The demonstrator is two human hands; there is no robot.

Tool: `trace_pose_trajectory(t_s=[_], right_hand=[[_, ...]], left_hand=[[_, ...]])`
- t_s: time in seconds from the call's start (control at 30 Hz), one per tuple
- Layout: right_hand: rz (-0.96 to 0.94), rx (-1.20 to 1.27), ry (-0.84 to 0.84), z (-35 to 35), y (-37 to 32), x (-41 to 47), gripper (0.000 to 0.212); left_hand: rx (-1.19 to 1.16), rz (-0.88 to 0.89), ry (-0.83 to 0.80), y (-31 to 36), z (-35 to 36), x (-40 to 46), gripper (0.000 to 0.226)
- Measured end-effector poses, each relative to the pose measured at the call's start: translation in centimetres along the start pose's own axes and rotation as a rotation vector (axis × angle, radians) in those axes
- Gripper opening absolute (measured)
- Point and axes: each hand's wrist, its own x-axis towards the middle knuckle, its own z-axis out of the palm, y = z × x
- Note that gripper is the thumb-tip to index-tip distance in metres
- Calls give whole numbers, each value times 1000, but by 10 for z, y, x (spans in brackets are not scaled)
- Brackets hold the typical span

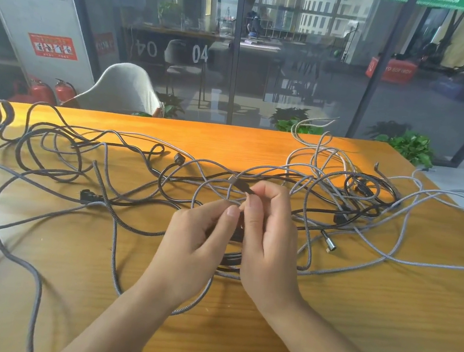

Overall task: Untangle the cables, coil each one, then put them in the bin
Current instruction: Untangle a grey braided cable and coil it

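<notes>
Cables tangled around plug.

1. Single view: head-worn wide-angle camera, looking forward and down across the orange wooden surface.
2. Near field: both hands, left, right, close below lens.
3. Far field: dark-framed glass partition, faced head-on.

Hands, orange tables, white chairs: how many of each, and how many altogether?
Hands: 2 (left hand pinching a grey cable, right hand pinching a plug)
Orange table: 1
White chair: 1
Total: 4
</notes>
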Motion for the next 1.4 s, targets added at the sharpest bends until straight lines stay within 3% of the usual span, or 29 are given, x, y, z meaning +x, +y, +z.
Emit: trace_pose_trajectory(t_s=[0.13, 0.43, 0.63, 0.8, 0.9, 1.03, 1.4], right_hand=[[85, 72, 50, 0, 3, 4, 14], [332, 252, 179, -5, 4, 11, 10], [420, 413, 60, -7, 7, 14, 14], [448, 271, 39, -26, 19, 25, 8], [481, 181, -107, -35, 28, 30, 8], [386, 22, -301, -30, 26, 29, 11], [505, 375, -605, -33, 22, 25, 30]], left_hand=[[-110, -39, 20, -1, 5, 0, 21], [-179, -33, -13, 0, 11, -1, 23], [-148, -61, 80, -3, 2, 2, 19], [-357, -183, 187, -5, -13, 7, 22], [-511, -222, 192, -2, -13, 10, 28], [-493, -229, 175, 0, -9, 8, 28], [-327, -239, 255, -4, -18, 11, 27]])
